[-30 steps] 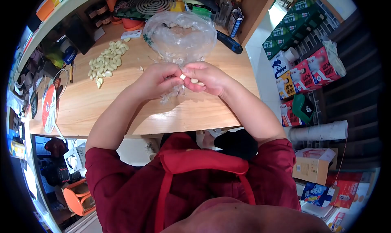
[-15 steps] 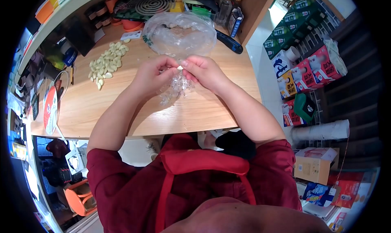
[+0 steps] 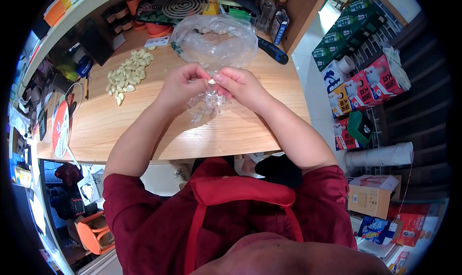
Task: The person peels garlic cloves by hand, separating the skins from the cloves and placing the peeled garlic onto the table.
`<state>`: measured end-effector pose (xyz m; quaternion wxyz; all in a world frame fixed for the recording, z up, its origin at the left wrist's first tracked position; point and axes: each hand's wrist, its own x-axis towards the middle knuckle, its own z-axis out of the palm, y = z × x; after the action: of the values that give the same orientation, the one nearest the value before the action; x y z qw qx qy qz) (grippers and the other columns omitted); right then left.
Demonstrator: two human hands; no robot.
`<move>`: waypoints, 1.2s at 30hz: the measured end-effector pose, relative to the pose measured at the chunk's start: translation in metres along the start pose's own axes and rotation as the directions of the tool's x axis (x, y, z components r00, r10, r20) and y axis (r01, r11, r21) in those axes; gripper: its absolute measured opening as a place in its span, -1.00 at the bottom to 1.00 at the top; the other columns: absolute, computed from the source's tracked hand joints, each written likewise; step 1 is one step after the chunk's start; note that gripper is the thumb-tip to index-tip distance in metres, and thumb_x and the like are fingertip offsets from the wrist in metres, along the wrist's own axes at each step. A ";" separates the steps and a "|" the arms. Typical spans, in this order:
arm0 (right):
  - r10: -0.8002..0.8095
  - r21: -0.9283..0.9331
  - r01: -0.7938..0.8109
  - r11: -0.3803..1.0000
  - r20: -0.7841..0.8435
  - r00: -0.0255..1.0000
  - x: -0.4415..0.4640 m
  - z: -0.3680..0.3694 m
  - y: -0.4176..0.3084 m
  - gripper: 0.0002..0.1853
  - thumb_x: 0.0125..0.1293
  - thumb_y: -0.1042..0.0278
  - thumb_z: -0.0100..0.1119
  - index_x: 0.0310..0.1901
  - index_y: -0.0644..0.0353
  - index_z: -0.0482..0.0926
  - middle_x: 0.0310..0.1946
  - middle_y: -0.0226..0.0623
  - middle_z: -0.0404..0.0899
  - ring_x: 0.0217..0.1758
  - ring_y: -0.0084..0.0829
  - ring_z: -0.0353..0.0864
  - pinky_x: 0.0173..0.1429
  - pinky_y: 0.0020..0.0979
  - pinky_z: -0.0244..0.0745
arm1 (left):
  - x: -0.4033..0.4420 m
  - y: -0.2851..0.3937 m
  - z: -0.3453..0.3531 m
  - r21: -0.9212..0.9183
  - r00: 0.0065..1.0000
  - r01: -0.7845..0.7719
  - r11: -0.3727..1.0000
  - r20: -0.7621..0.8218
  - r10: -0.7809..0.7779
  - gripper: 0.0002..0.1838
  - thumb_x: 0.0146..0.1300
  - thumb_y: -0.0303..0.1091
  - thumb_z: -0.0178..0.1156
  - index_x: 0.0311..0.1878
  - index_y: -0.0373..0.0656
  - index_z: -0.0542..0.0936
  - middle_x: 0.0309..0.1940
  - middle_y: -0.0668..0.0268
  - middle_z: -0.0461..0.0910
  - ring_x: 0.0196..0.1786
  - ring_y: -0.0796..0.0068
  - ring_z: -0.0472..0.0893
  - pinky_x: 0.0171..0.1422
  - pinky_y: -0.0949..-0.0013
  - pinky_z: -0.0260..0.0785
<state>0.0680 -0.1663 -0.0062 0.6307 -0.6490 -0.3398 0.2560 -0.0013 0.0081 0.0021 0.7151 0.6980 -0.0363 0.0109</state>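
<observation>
A small pale garlic clove (image 3: pixel 211 81) is pinched between the fingertips of both hands above the desk. My left hand (image 3: pixel 184 86) is closed on it from the left, and my right hand (image 3: pixel 239 84) grips it from the right with thumb and fingers. Below the fingers lies a loose heap of thin, papery garlic skins (image 3: pixel 206 106). To the left, a pile of peeled garlic cloves (image 3: pixel 127 73) rests on the wood. Just beyond my hands sits a clear plastic bag (image 3: pixel 214 42) with some whitish pieces inside, partly hidden by its folds.
On the wooden desk (image 3: pixel 110 135), a dark-handled tool (image 3: pixel 272 50) lies right of the bag. A round fan (image 3: pixel 60 128) is at the left edge. Bottles (image 3: pixel 266 10) and a mosquito coil (image 3: pixel 180 5) stand at the back. Boxes (image 3: pixel 368 80) line the floor on the right.
The fingers have shifted slightly around the clove, with the left fingertips a little more apart. The view has moved a touch; the pile and bag stay where they were.
</observation>
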 end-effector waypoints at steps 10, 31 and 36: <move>0.041 0.182 -0.053 0.982 0.072 0.997 0.001 -0.003 -0.001 -0.73 0.33 0.17 -0.02 -0.38 0.20 0.48 -0.55 -0.48 0.46 -0.55 -0.71 0.30 -0.46 -0.67 0.24 | -0.002 0.007 0.003 -0.047 1.000 -0.016 0.999 0.010 0.016 -0.91 0.17 -0.50 0.11 -0.25 -0.24 0.50 -0.37 0.39 0.50 -0.29 0.67 0.48 -0.21 0.59 0.32; 0.030 0.255 -0.051 0.966 0.086 0.996 0.001 -0.001 -0.001 -0.81 0.17 0.33 0.21 -0.26 0.19 0.44 -0.51 -0.53 0.42 -0.51 -0.73 0.32 -0.46 -0.69 0.22 | -0.002 0.004 0.006 0.578 0.894 -0.378 0.723 0.025 0.447 -0.90 0.20 -0.42 0.10 -0.33 -0.23 0.44 -0.53 0.37 0.46 -0.49 0.65 0.41 -0.40 0.55 0.28; 0.018 0.290 -0.050 0.956 0.111 0.994 0.001 -0.002 0.000 -0.83 0.19 0.33 0.18 -0.25 0.15 0.44 -0.48 -0.53 0.44 -0.50 -0.74 0.34 -0.44 -0.69 0.23 | -0.002 0.001 0.005 0.619 0.835 -0.449 0.644 0.034 0.550 -0.91 0.22 -0.42 0.06 -0.29 -0.22 0.41 -0.49 0.36 0.45 -0.51 0.60 0.40 -0.40 0.53 0.27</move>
<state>0.0705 -0.1667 -0.0063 0.6960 -0.5399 -0.3204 0.3485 -0.0037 0.0027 0.0029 0.4232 0.8474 -0.1659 0.2743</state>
